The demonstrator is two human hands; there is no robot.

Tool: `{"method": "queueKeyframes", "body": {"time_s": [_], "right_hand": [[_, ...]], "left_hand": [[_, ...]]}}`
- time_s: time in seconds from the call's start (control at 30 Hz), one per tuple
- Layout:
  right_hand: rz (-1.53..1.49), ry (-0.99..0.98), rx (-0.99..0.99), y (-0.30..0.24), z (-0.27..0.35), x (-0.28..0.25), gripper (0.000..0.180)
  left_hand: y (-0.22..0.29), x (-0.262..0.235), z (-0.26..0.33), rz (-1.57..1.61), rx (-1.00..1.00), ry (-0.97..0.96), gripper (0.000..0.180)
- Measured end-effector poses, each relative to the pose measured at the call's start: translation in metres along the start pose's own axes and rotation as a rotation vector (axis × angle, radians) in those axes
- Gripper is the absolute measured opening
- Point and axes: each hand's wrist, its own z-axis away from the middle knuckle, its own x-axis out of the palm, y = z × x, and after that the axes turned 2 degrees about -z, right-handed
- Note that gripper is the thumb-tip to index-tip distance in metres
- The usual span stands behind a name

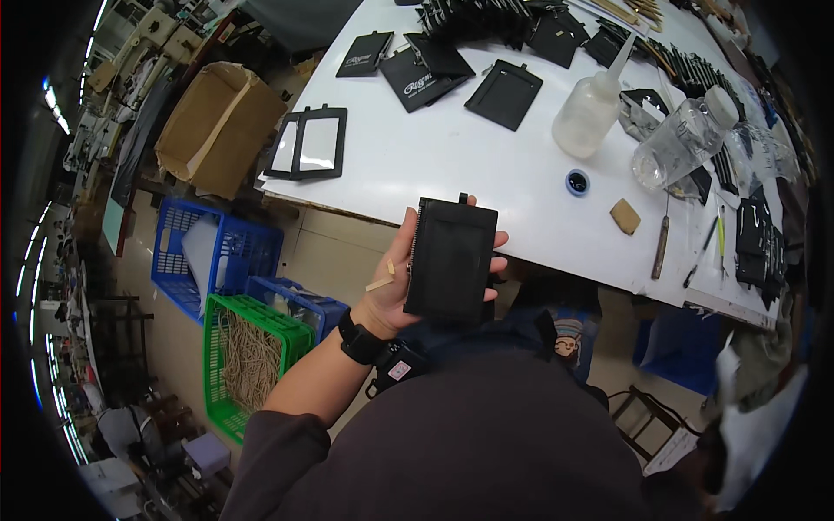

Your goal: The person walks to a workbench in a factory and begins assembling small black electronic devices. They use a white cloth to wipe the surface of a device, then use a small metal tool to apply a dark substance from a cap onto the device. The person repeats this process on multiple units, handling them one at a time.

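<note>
Left hand holding up a black card holder at the edge of the white worktop.

At centre frame the left hand (395, 291), a black watch (359, 340) on its wrist, has its fingers (498, 260) wrapped round a flat black card holder (451, 259), thumb on one long edge and fingertips on the other; a small pale stick (380, 283) shows by the palm. The right hand is out of sight. The holder looks assembled, held upright just before the worktop (452, 156). To the left lie green (248, 347) and blue baskets (208, 260). Beyond, right of centre, stand a squeeze bottle (595, 104) and a clear jar (686, 139), a blue cap (577, 181) and a tan block (625, 216) near them. Farther up, many black holders (486, 26) lie piled, seemingly still waiting; a two-window frame (308, 143) sits upper left.
</note>
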Motion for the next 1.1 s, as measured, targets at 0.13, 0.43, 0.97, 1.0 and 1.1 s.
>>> {"method": "queueKeyframes", "body": {"time_s": [0.13, 0.43, 0.97, 1.0, 1.1], "right_hand": [[-1.131, 0.316, -0.445, 0.033, -0.034, 0.117, 0.018], [-0.684, 0.627, -0.454, -0.048, -0.183, 0.161, 0.03], [-0.137, 0.638, -0.601, -0.044, -0.208, 0.168, 0.035], [-0.103, 0.619, -0.58, -0.04, -0.207, 0.168, 0.035], [-0.207, 0.648, -0.65, -0.05, -0.215, 0.167, 0.034]], "left_hand": [[-0.004, 0.0, 0.011, -0.056, 0.06, 0.133, 0.062], [-0.013, 0.004, 0.009, -0.153, 0.157, 0.259, 0.065], [-0.008, -0.007, 0.01, 0.015, 0.186, 0.313, 0.068], [-0.009, -0.007, 0.009, 0.032, 0.181, 0.295, 0.068], [-0.008, -0.005, 0.007, -0.012, 0.188, 0.371, 0.069]]}}
